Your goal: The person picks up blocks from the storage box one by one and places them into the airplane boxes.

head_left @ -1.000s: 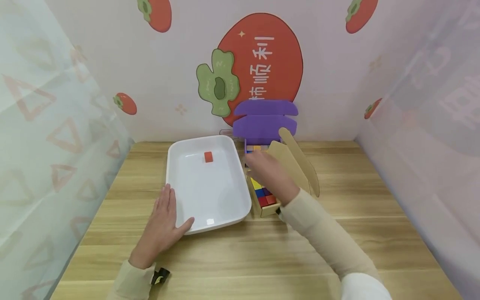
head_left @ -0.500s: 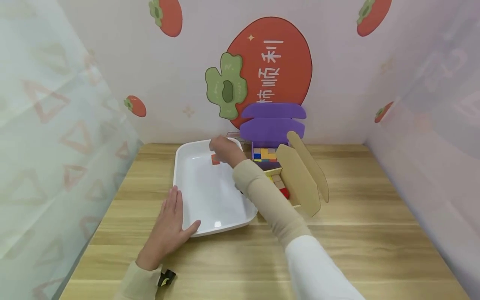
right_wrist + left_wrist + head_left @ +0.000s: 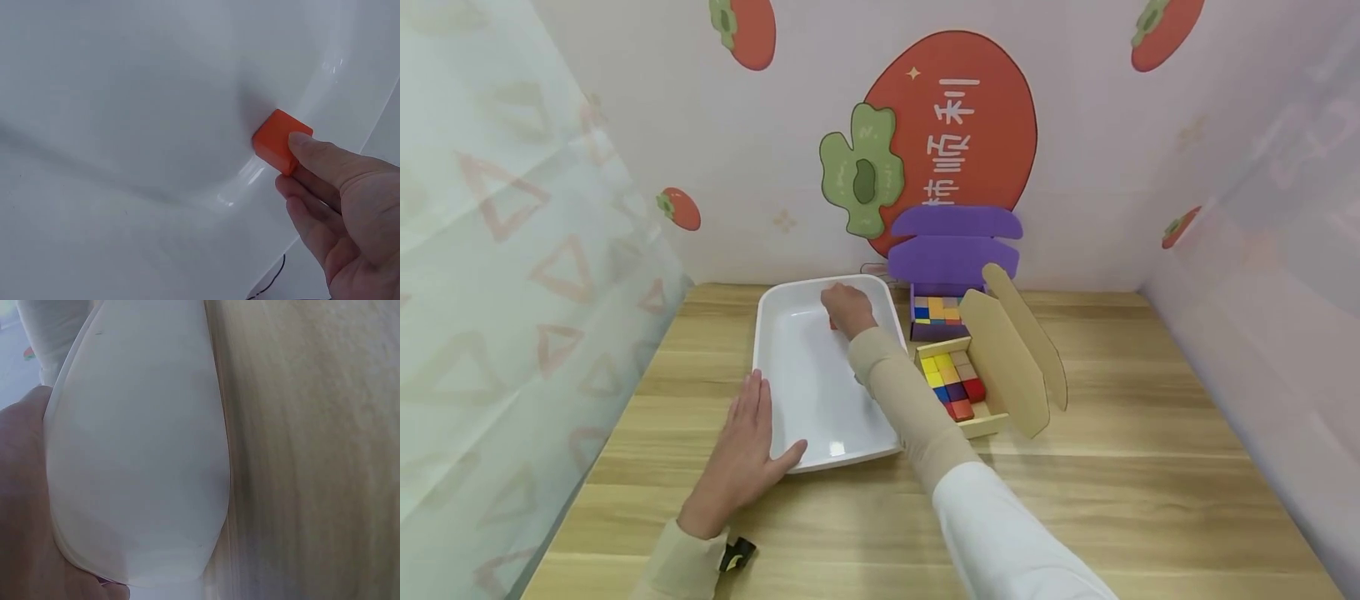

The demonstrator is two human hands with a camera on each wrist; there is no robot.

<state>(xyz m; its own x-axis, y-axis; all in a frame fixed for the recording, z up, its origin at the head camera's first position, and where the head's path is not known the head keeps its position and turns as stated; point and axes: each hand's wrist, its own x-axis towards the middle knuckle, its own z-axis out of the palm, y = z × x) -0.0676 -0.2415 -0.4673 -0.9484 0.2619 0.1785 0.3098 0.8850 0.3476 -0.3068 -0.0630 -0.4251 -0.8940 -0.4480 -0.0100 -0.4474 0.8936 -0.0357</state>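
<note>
A white tray (image 3: pixel 805 392) stands on the wooden table, its long sides running away from me. My left hand (image 3: pixel 741 442) rests on its near left corner, fingers straight along the rim and thumb spread over the front edge. In the far part of the tray, my right hand (image 3: pixel 850 310) reaches down over the floor. The right wrist view shows an orange-red cube block (image 3: pixel 278 140) pinched between thumb and fingertips, low by the curved tray wall. From the head view the hand hides most of this block. Beside the tray, an open cardboard box (image 3: pixel 985 427) holds several coloured blocks.
A purple box (image 3: pixel 936 332) with its lid raised stands behind the cardboard box and holds more coloured blocks. The cardboard lid (image 3: pixel 1007 362) leans out to the right. A patterned backdrop (image 3: pixel 775 150) closes off the table's far edge.
My right hand has swung left from above the boxes to the far part of the tray, down onto the orange-red block. The left hand stays on the tray corner. The head view has shifted slightly.
</note>
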